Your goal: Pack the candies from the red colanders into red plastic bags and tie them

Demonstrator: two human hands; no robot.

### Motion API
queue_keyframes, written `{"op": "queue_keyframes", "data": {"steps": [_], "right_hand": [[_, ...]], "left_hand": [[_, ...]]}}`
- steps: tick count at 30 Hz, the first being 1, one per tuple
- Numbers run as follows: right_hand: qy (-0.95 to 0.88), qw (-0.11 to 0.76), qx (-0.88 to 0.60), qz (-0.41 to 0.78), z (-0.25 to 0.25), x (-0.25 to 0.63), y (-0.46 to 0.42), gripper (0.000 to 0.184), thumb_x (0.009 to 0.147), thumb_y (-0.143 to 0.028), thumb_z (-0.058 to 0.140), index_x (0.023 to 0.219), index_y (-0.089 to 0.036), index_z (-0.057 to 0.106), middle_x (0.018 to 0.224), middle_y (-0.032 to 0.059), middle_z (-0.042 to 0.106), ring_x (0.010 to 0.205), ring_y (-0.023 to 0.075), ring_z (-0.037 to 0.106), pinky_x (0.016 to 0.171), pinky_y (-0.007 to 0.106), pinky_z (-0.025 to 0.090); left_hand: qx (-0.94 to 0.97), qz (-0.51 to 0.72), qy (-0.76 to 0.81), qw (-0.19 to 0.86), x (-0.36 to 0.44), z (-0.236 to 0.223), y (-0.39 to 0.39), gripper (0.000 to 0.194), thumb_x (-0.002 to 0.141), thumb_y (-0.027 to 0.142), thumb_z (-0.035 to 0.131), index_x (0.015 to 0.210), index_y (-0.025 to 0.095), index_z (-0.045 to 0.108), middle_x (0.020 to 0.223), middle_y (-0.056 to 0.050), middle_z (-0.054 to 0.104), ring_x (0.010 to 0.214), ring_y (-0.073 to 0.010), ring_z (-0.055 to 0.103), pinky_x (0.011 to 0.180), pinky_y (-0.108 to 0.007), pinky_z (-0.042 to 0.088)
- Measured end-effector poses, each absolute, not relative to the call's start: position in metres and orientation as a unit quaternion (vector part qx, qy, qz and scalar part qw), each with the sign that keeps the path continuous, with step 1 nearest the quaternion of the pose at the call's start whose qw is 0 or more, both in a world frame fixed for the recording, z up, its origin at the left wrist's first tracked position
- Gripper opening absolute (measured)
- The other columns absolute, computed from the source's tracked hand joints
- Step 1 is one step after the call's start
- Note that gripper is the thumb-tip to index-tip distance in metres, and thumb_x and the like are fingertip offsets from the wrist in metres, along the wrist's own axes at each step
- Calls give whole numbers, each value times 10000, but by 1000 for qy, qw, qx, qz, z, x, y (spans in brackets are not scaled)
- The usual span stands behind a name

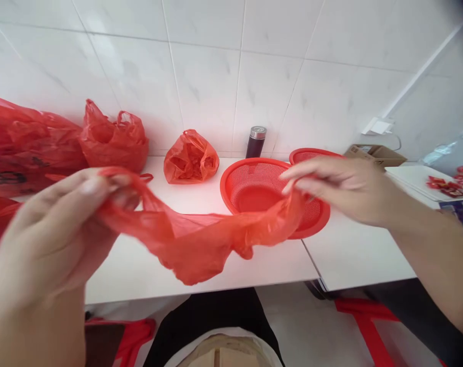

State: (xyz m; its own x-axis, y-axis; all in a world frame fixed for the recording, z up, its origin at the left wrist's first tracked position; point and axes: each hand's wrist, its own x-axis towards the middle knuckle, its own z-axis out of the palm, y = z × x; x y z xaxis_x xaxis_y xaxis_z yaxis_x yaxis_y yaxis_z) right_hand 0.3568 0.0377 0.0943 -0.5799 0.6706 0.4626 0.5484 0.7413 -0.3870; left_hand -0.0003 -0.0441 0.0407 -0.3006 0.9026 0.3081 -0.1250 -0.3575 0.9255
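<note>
Two bare hands stretch a thin red plastic bag between them, above the near part of a white table. The left hand, large in the near left, grips one end of the bag between thumb and fingers. The right hand reaches in from the right and pinches the other end with its fingertips. The bag sags in the middle, crumpled and slightly blurred, and its right end hides part of a round red basket with mesh sides. A second red basket shows just beyond, partly covered by the right hand.

Along the far edge, against a pale tiled wall, stand more things. At the far left is a large, full red sack; beside it is a bulging red carrier bag with its handles up. Next, to the right, sits a smaller red bundle, then an upright dark flask with a silvery lid. Farther right are an open cardboard box and some small red packets on a white surface. Below the table, the person's dark-clothed lap is visible.
</note>
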Motion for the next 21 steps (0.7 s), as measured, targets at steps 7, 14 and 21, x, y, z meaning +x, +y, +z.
{"op": "queue_keyframes", "data": {"steps": [7,14,21], "right_hand": [[-896,294,-317,103,111,350,45,227,939,-288,546,1092,-280,714,983,-6,717,849,139,669,758,258,531],[-902,286,-286,153,113,345,46,225,935,-258,540,1091,-271,702,1054,4,702,957,160,659,833,290,536],[-904,299,-258,164,124,335,37,254,927,-195,532,1111,-278,687,1080,0,687,968,163,652,854,302,526]], "left_hand": [[506,670,352,414,1,71,-30,358,842,237,673,1157,68,674,654,7,524,573,-61,528,524,-129,517],[540,607,431,394,4,80,-32,245,772,288,753,940,110,737,574,17,495,500,-53,495,447,-125,479],[540,626,499,258,-6,89,-23,162,765,310,760,784,152,727,680,-23,654,563,-103,614,478,-166,516]]}}
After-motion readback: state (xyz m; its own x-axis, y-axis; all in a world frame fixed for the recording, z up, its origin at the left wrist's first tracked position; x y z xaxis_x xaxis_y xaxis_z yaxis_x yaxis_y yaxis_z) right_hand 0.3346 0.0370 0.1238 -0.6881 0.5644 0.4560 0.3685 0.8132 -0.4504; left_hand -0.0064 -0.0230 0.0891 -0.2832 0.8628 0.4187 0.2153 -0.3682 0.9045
